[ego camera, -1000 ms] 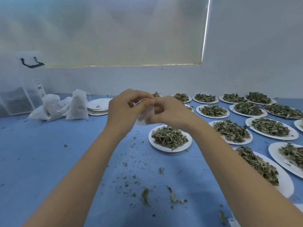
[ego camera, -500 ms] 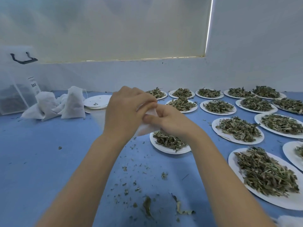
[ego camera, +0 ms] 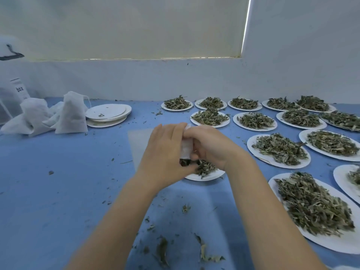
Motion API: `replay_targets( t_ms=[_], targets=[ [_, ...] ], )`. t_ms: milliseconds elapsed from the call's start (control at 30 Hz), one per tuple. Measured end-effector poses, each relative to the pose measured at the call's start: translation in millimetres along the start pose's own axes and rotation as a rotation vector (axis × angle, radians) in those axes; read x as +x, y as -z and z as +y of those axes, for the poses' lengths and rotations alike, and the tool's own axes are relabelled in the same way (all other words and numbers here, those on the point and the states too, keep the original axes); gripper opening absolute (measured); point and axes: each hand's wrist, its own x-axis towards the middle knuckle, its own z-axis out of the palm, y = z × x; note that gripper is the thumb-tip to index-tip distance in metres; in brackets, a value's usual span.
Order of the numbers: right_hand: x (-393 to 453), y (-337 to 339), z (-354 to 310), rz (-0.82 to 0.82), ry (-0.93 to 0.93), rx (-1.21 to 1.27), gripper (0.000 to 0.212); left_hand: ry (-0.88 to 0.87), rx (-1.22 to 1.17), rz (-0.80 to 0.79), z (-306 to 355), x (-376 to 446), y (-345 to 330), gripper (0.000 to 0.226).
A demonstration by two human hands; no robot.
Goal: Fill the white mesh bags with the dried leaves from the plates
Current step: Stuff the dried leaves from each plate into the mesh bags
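Hands hide mesh bag [ego camera: 186, 151] mostly.

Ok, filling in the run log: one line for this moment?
step: opening bag | left hand: grips white mesh bag | right hand: grips same bag | below: plate of dried leaves

Table [ego camera: 58, 191]: plain mid-blue, speckled with dark green-brown crumbs, thickest toward the near edge.
Plates [ego camera: 259, 152] across the right half: white, each heaped with dried leaves [ego camera: 280, 147] in mottled olive, dark green and pale tan.
Stack of bare plates [ego camera: 106, 114] near the far edge: white, a few dark flecks on top.
Filled mesh bags [ego camera: 71, 114] at the far-left corner: off-white, fine weave.
Mesh bag [ego camera: 186, 151] between the hands: white.
Flat mesh sheet [ego camera: 139, 145] on the table: translucent pale grey-white.
Wall [ego camera: 292, 55]: pale grey-white.
Blind [ego camera: 136, 26]: cream.
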Motion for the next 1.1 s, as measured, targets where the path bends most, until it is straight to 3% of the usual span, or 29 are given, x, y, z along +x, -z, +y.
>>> replay_targets(
  t_ms=[100,467,533,600,667,733,833,1000,1100],
  targets=[
    [-3.2,2.4,0.0,-0.13,-0.003,0.05,0.019,0.007,0.103,0.098,-2.1,0.9,-3.1,0.062],
    [-10.2,10.6,-4.5,-0.281,0.007,0.039,0.034,0.012,0.161,0.093,-21.0,-3.9,-5.1,0.057],
    [-11.3,20.8,-3.1,-0.172,0.057,0.068,0.031,0.039,0.157,0.096,-27.7,-3.0,-5.8,0.056],
    [-9.6,32.6,2.6,0.098,0.094,0.04,0.023,0.063,0.151,0.092,-34.6,-2.1,-8.0,0.057],
    [-5.7,40.2,12.9,0.404,0.056,-0.151,0.022,0.056,0.164,0.076,-41.9,-1.0,-13.8,0.06],
    [-2.3,42.3,23.3,0.559,-0.013,-0.464,0.022,0.075,0.15,0.043,-47.6,0.7,-21.2,0.061],
    [1.0,38.9,29.4,0.508,-0.073,-0.693,0.026,0.119,0.106,0.021,-52.9,3.0,-31.8,0.06],
    [9.2,26.4,40.8,0.325,-0.167,-0.974,0.065,0.145,0.042,0.031,-59.7,1.6,-40.6,0.063],
    [11.9,23.2,45.3,0.32,-0.141,-1.039,0.055,0.139,0.031,0.036,-62.8,-0.3,-42.2,0.064]
  ],
)
